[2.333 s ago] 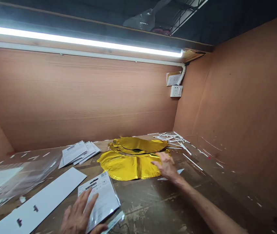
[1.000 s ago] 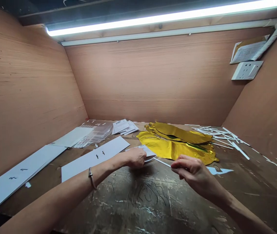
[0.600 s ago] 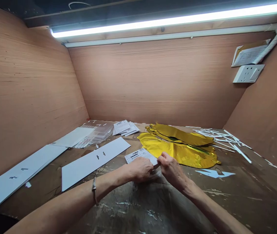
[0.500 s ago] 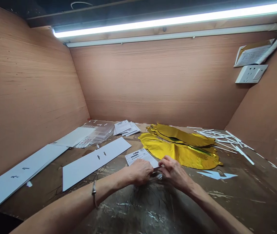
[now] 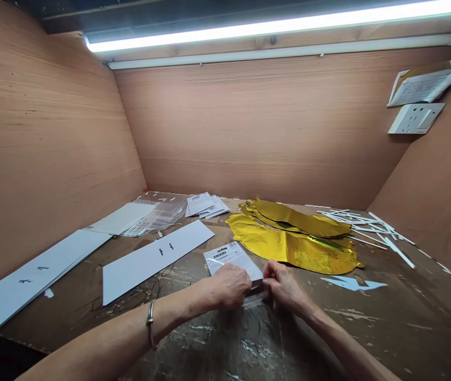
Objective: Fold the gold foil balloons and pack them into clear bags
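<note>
A white printed card [image 5: 233, 256] with a hang hole lies in what looks like a clear plastic bag, low in the middle of the table. My left hand [image 5: 231, 284] is curled closed on the near part of this bagged card. At the card's near right corner, my right hand [image 5: 284, 286] pinches the edge of the clear bag, with thumb and forefinger together. Part of the near edge is hidden by my fingers. Just behind lie shiny gold foil balloons [image 5: 292, 248], flat and overlapping.
A long white card strip [image 5: 138, 270] lies to the left, with more white strips [image 5: 15, 286] beyond it. Printed cards [image 5: 204, 205] and clear bags [image 5: 170, 211] are at the back. Thin white sticks [image 5: 372, 227] and a pale cut-out scrap [image 5: 354, 284] sit right. Wooden walls enclose the table.
My right hand has shifted slightly right and down along the bag's edge. More of the card's near corner shows between my hands. The view has tilted a little.
</note>
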Demonstrator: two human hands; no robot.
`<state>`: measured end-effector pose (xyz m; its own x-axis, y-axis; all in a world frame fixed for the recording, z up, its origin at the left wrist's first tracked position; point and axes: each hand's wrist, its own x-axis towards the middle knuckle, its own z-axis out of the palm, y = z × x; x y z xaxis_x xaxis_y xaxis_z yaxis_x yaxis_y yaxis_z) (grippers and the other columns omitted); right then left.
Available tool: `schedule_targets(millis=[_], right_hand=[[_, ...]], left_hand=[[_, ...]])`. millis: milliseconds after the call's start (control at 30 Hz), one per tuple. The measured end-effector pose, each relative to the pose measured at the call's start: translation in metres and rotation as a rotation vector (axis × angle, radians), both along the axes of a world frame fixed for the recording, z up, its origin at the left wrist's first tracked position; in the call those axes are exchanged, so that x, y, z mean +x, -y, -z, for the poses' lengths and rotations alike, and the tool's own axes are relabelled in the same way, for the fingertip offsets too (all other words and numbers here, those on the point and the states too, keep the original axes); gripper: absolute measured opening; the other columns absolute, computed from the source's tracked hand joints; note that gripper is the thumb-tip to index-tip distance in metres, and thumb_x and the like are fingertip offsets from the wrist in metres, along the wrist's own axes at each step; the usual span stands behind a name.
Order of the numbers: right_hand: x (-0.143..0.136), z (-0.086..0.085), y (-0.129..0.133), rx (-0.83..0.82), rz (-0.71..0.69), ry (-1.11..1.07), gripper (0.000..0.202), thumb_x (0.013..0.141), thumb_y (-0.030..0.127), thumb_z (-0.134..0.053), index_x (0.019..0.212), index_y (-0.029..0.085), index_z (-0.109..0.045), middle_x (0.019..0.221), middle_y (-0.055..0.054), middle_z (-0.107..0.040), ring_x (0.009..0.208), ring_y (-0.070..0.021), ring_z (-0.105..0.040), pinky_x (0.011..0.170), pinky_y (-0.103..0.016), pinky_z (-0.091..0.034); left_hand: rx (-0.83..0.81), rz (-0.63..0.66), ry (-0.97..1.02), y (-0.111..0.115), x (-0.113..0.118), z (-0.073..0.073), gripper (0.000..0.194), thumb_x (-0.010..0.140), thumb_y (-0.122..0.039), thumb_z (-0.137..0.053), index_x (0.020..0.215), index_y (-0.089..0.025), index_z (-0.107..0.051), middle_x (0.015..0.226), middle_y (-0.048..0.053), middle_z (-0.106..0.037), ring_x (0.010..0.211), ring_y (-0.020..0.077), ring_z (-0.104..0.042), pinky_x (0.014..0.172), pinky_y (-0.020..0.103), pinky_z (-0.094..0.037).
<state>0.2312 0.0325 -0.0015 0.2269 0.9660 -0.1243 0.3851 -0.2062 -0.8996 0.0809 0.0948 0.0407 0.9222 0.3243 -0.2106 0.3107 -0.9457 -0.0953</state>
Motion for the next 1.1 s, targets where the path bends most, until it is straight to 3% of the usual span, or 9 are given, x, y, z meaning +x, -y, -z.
schedule_targets(millis=[133,200,333,400,467,567,800,967,1100], right_hand=[[-0.001,0.0,0.004,-0.131,-0.13,-0.143,0.009,0.053,0.016,-0.044,0.061,0.016,-0.049,0.051,0.004,-0.051,0.038,-0.0082,-0.046,0.038,-0.021,-0.041],[0.002,0.001,0.005,-0.143,-0.158,-0.161,0.014,0.054,0.018,-0.046,0.064,0.014,-0.055,0.054,0.003,-0.051,0.039,-0.007,-0.044,0.04,-0.021,-0.042],[0.005,0.008,0.006,-0.095,-0.194,-0.082,0.018,0.055,0.018,-0.052,0.069,0.014,-0.064,0.051,0.004,-0.049,0.042,-0.0064,-0.039,0.043,-0.02,-0.037],[0.006,0.011,0.008,-0.041,-0.224,-0.023,0.016,0.054,0.016,-0.058,0.068,0.016,-0.066,0.054,0.003,-0.052,0.051,-0.0087,-0.044,0.052,-0.021,-0.037],[0.008,0.01,0.011,0.019,-0.26,0.071,0.013,0.055,0.016,-0.062,0.067,0.018,-0.067,0.06,0.003,-0.054,0.061,-0.011,-0.047,0.059,-0.021,-0.036],[0.011,0.007,0.017,0.109,-0.336,0.303,0.005,0.063,0.021,-0.062,0.065,0.019,-0.066,0.064,0.002,-0.054,0.063,-0.0112,-0.048,0.059,-0.021,-0.033],[0.014,0.012,0.024,0.201,-0.482,0.643,0.015,0.08,0.023,-0.049,0.073,0.02,-0.062,0.07,0.0,-0.053,0.062,-0.0101,-0.049,0.056,-0.019,-0.033],[0.013,0.025,0.025,0.32,-0.508,0.944,0.021,0.085,0.026,-0.04,0.075,0.015,-0.055,0.074,-0.004,-0.054,0.063,-0.0136,-0.048,0.057,-0.024,-0.033],[0.01,0.03,0.028,0.369,-0.441,1.07,0.021,0.084,0.021,-0.038,0.07,0.014,-0.051,0.072,-0.006,-0.053,0.061,-0.0153,-0.047,0.054,-0.026,-0.033]], left_hand=[[-0.021,-0.074,0.102,-0.001,-0.006,0.004,0.03,0.079,-0.034,-0.041,0.077,-0.011,-0.059,0.072,0.014,-0.064,0.066,0.0272,-0.061,0.057,0.036,-0.047],[-0.02,-0.146,0.244,-0.007,-0.006,0.014,0.038,0.085,-0.039,-0.031,0.088,-0.011,-0.057,0.085,0.015,-0.063,0.082,0.0277,-0.06,0.068,0.039,-0.046],[-0.037,-0.253,0.406,-0.024,-0.004,0.05,0.049,0.085,-0.043,-0.031,0.12,-0.009,-0.039,0.129,0.018,-0.037,0.123,0.0308,-0.025,0.096,0.048,-0.024],[-0.087,-0.265,0.396,-0.031,-0.003,0.067,0.058,0.084,-0.048,-0.03,0.127,-0.009,-0.03,0.136,0.017,-0.026,0.127,0.0298,-0.011,0.1,0.049,-0.014],[-0.117,-0.254,0.39,-0.034,-0.004,0.077,0.059,0.085,-0.049,-0.025,0.129,-0.01,-0.027,0.138,0.015,-0.023,0.128,0.0277,-0.008,0.101,0.048,-0.01],[-0.127,-0.246,0.387,-0.034,-0.005,0.078,0.06,0.085,-0.05,-0.022,0.13,-0.01,-0.027,0.138,0.015,-0.022,0.128,0.027,-0.007,0.102,0.046,-0.007],[-0.12,-0.234,0.391,-0.033,-0.006,0.076,0.06,0.085,-0.051,-0.02,0.13,-0.012,-0.027,0.139,0.013,-0.021,0.128,0.0262,-0.007,0.102,0.045,-0.005],[-0.103,-0.23,0.384,-0.035,-0.006,0.08,0.062,0.085,-0.052,-0.019,0.131,-0.011,-0.026,0.139,0.013,-0.021,0.128,0.0265,-0.007,0.102,0.045,-0.006],[-0.088,-0.23,0.383,-0.035,-0.006,0.08,0.061,0.085,-0.052,-0.018,0.131,-0.013,-0.026,0.139,0.012,-0.021,0.129,0.0262,-0.007,0.102,0.046,-0.006]])
